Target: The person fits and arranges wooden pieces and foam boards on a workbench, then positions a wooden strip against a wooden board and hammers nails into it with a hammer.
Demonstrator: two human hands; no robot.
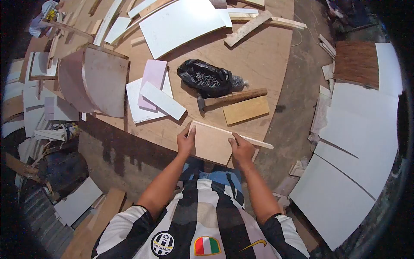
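Note:
My left hand (186,140) grips the left end of a light brown board (211,144) at the table's near edge, thumb on top. Near the board's right end, my right hand (242,150) is closed on it, its thumb by a narrow wooden strip (254,140). The strip runs along the board's far edge and sticks out to the right. Beyond my hands lie a hammer (235,98), a yellowish wood block (246,111) and a black plastic bag (205,77) holding nails.
White and pink pieces (153,82) lie left of the bag on the wooden table (276,56). A curved box-like piece (103,80) stands at the left. Large white panels (353,116) are at the right. Part of another person (41,19) shows at the upper left.

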